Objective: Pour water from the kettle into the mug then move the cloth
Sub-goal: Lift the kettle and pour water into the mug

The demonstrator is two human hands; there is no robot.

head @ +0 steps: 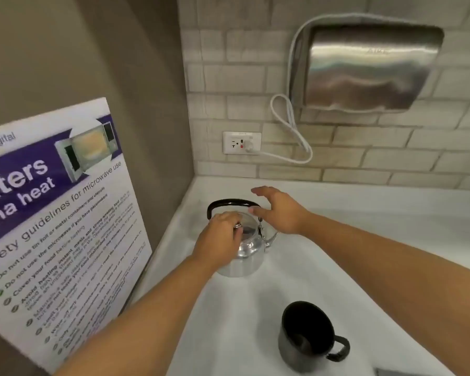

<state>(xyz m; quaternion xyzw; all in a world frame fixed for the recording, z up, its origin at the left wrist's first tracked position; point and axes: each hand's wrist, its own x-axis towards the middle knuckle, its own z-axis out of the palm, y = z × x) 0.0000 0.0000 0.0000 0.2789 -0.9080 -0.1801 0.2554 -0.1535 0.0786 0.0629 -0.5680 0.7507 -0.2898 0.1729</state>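
Left hand [223, 234] grips kettle [244, 253] lid; right hand [277, 210] spread; mug [304, 337] dark inside

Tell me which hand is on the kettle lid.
The left hand: its fingers rest on the kettle lid; the right hand hovers open by the handle.

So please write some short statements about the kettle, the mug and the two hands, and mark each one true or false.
1. The left hand rests on the kettle lid. True.
2. The right hand grips the kettle handle. False: it is open, beside the handle.
3. The mug stands upright on the counter. True.
4. The kettle is tilted over the mug. False: it stands apart, farther back.
5. The mug is white. False: it is dark.
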